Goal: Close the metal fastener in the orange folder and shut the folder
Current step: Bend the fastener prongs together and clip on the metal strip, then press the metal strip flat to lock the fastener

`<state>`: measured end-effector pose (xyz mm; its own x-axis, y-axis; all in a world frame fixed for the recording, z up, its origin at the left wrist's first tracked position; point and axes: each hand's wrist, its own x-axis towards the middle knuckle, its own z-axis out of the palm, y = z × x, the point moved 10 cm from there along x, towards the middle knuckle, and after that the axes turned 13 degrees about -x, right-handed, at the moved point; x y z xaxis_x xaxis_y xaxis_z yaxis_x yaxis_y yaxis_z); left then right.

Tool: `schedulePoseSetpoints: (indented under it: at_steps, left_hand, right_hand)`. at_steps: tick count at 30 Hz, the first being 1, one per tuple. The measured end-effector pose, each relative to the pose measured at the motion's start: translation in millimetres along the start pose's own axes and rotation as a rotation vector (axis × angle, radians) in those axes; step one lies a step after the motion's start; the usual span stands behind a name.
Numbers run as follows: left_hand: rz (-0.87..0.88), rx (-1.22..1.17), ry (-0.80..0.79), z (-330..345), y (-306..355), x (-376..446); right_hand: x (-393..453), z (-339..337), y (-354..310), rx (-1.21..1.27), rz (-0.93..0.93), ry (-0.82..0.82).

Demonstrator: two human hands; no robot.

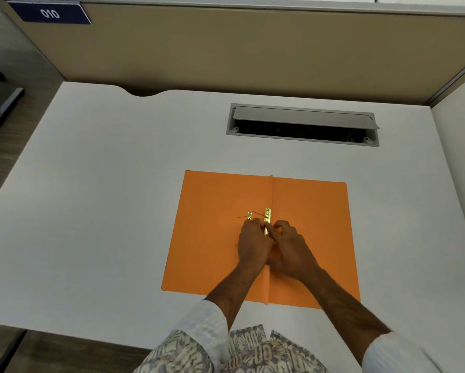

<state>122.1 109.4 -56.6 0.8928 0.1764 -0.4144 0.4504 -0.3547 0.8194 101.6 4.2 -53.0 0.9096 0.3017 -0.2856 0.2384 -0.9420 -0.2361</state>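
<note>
The orange folder [309,216] lies open and flat on the white desk, its spine crease running away from me. A gold metal fastener bar [267,215] lies along the crease, and a second short gold piece [249,215] pokes out just left of it. Thin dark prongs cross between the two pieces. My left hand [252,244] is closed on the left gold piece, hiding its lower part. My right hand [290,249] pinches the lower part of the fastener bar with thumb and fingers. The two hands touch each other over the crease.
An open grey cable hatch [302,125] is set into the desk [105,197] beyond the folder. A beige partition with a blue "010" label [49,13] stands behind the desk. A chair base [0,109] is on the floor at far left.
</note>
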Motion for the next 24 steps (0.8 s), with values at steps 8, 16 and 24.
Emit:
schedulePoseSetpoints:
  at_steps: [8, 16, 24]
  left_hand:
    - [-0.076, 0.028, -0.043, 0.6, -6.8, 3.8]
    - [-0.053, 0.002, -0.071, 0.3, -13.6, 12.8]
    - [0.086, -0.084, -0.031, -1.1, 4.3, 23.3]
  right_hand:
    - [1.5, 0.6, 2.9, -0.095, 0.039, -0.049]
    - [2.6, 3.8, 16.1, -0.211, 0.029, -0.064]
    - [3.3, 2.3, 13.9, -0.233, 0.062, -0.027]
